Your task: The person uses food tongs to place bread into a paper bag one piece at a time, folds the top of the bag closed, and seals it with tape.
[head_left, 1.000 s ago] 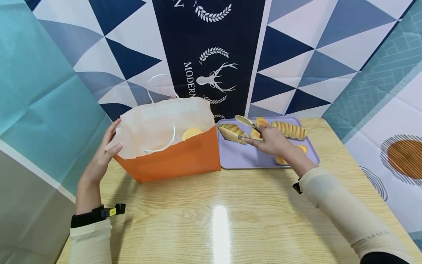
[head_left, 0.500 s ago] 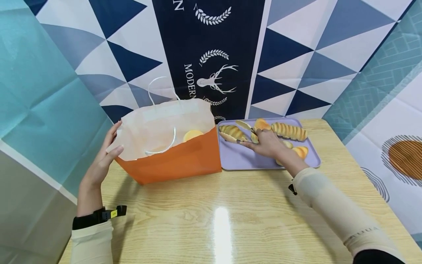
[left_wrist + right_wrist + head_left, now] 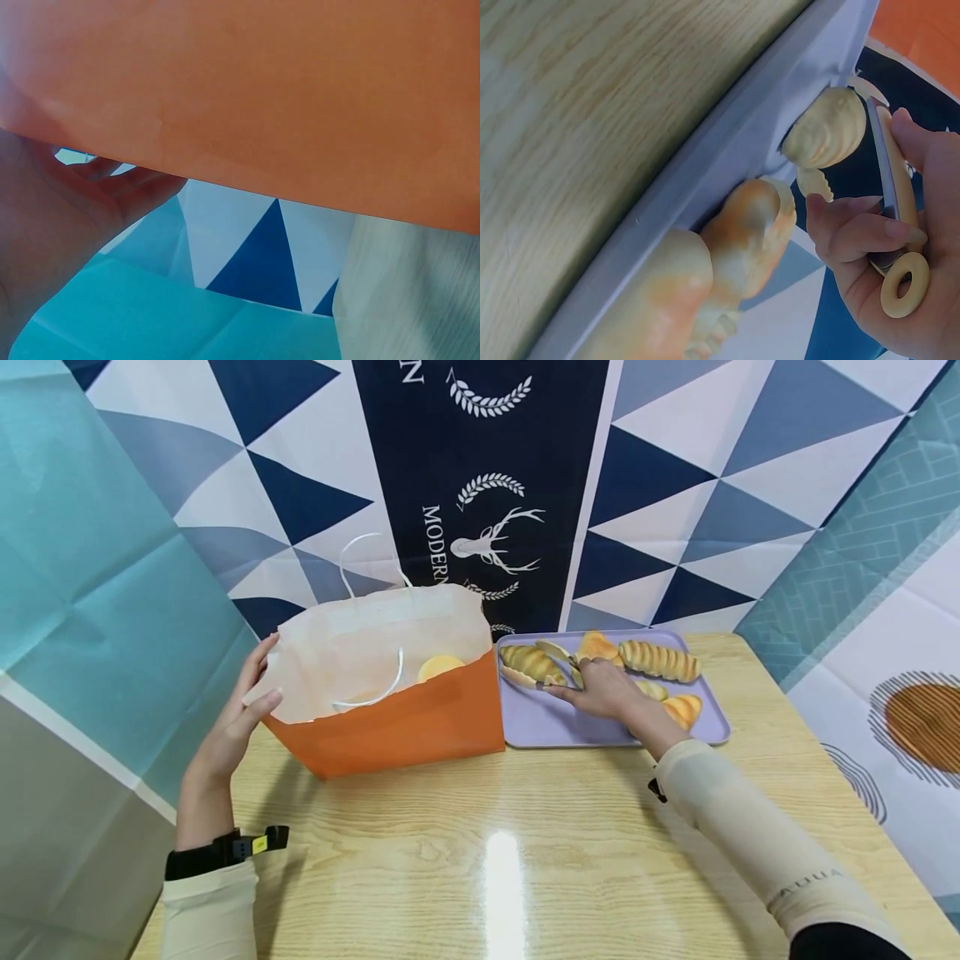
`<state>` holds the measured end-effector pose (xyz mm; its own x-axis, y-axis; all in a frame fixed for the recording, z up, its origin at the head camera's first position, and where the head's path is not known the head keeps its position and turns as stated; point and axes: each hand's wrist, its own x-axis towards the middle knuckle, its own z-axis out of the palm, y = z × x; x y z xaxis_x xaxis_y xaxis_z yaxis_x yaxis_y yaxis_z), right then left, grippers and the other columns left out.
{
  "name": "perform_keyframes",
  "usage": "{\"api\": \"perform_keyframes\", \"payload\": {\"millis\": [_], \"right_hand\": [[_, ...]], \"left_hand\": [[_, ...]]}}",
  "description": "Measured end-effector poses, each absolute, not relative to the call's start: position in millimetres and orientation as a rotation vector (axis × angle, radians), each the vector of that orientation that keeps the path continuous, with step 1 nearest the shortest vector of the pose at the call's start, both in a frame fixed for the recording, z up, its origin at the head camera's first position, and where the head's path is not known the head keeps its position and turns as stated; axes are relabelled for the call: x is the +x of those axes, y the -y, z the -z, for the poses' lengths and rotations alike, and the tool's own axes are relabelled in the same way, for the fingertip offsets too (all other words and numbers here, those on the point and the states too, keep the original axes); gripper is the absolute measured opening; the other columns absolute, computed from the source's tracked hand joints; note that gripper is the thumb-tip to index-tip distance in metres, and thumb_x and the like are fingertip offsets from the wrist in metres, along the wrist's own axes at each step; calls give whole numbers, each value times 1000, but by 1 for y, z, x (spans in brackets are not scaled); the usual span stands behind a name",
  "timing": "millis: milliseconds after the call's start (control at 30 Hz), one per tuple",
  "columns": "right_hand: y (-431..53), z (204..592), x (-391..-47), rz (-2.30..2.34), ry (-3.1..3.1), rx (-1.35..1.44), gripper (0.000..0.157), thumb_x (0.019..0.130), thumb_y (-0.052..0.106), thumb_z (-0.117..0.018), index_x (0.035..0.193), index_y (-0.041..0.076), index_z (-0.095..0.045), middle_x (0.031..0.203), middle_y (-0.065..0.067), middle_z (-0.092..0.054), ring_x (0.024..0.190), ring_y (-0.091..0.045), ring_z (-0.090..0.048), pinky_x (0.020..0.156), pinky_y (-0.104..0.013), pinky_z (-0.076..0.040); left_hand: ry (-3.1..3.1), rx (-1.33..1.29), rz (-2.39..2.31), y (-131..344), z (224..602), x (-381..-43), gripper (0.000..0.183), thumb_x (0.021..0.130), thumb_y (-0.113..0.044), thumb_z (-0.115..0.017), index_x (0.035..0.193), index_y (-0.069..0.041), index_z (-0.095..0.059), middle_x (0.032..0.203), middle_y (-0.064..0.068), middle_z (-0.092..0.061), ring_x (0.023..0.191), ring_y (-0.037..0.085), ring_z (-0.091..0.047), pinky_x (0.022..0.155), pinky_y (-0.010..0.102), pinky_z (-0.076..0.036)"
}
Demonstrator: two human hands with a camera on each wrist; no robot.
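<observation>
My right hand (image 3: 603, 689) grips a pair of tongs (image 3: 894, 165) with cream-coloured ends; a ring shows at the handle in the right wrist view. The tong tips lie on either side of a ridged bread roll (image 3: 531, 660) at the left end of the lilac tray (image 3: 555, 727). My left hand (image 3: 232, 714) holds the left end of an orange paper bag (image 3: 405, 722), thumb at the near side and fingers at the far side. The bag stands open at the top, pale inside, with a round yellow item (image 3: 438, 667) in it.
Also on the tray are a long ridged roll (image 3: 660, 660), an orange-brown bun (image 3: 598, 646), and another bun (image 3: 684, 710) partly behind my right forearm. White cord handles (image 3: 375, 693) stick up from the bag. Behind the wooden table (image 3: 405, 860) hangs a patterned cloth (image 3: 480, 452).
The tongs have come down around the left ridged roll and their tips have drawn closer together. My right hand has moved slightly left and lower; my left hand stays at the bag.
</observation>
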<state>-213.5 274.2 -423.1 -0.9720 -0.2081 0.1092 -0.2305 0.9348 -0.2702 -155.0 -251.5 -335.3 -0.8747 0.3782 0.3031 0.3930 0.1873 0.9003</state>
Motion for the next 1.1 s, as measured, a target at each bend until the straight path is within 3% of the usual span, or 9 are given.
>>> {"api": "perform_keyframes", "payload": {"millis": [500,1100], "right_hand": [[-273,424,-215,-412,3062,345,58,88,58,-63,79,1,-55,65,-10,-50,56,-24,-49,47,-37,-41],[-267,424,-215,-372,3076,452,47,90,45,-66,75,2,-56,66,-14,-56,58,-28,-52,51,-43,-46]], "left_hand": [[2398,-795,1845,253,334,-158,67,100,-11,-38,160,-23,-13,163,7,-6,143,26,-9,105,77,-1],[2393,-798,1846,255,337,-158,67,100,-10,-39,160,-22,-13,163,6,-6,143,25,-8,106,77,0]]}}
